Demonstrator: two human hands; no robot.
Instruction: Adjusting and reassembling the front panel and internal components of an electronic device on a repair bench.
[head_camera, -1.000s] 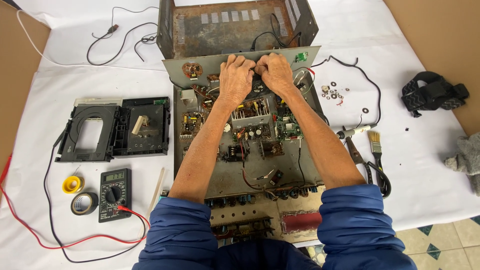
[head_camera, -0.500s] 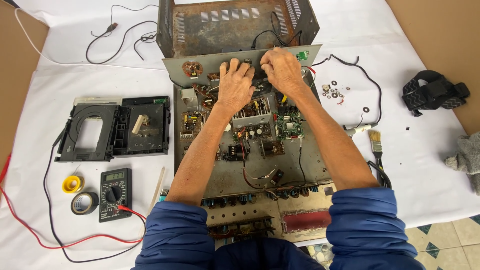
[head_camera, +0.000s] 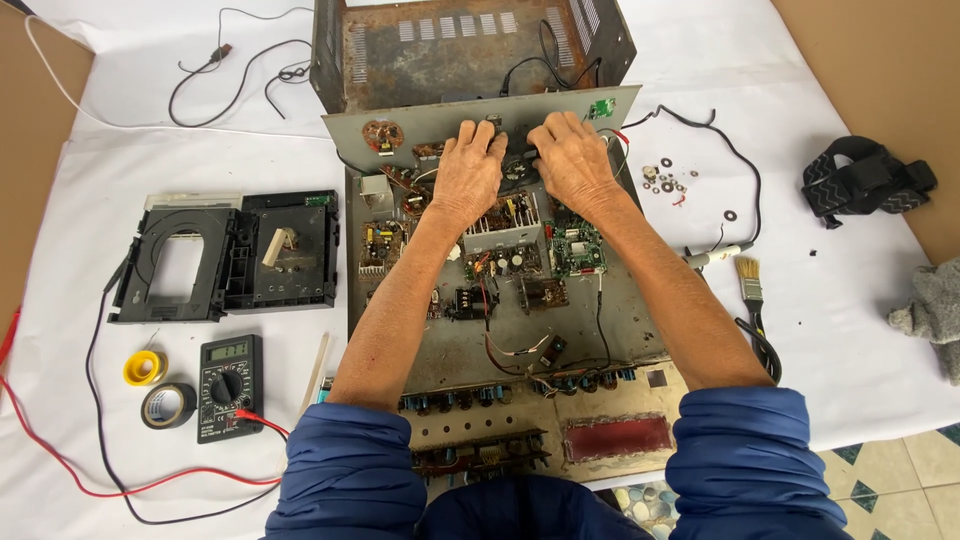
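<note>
An opened grey electronics chassis (head_camera: 620, 330) lies in front of me, packed with circuit boards (head_camera: 505, 260) and wires. My left hand (head_camera: 466, 170) and my right hand (head_camera: 570, 160) rest side by side at its far end, by the tilted rear panel (head_camera: 400, 125). Their fingers press down on small parts and a dark round component (head_camera: 517, 168) between them. What the fingertips grip is hidden. A rusty metal cover (head_camera: 450, 50) stands just beyond the panel.
A black disc-drive unit (head_camera: 230, 255), a multimeter (head_camera: 230, 385) with red leads, a yellow roll (head_camera: 145, 367) and black tape (head_camera: 167, 405) lie left. On the right are loose washers (head_camera: 665, 180), a paintbrush (head_camera: 750, 280), a black strap (head_camera: 865, 185) and a grey cloth (head_camera: 930, 310).
Both hands have moved slightly apart and flattened; a second ago they were bunched together at the panel. The right hand has shifted a little to the right.
</note>
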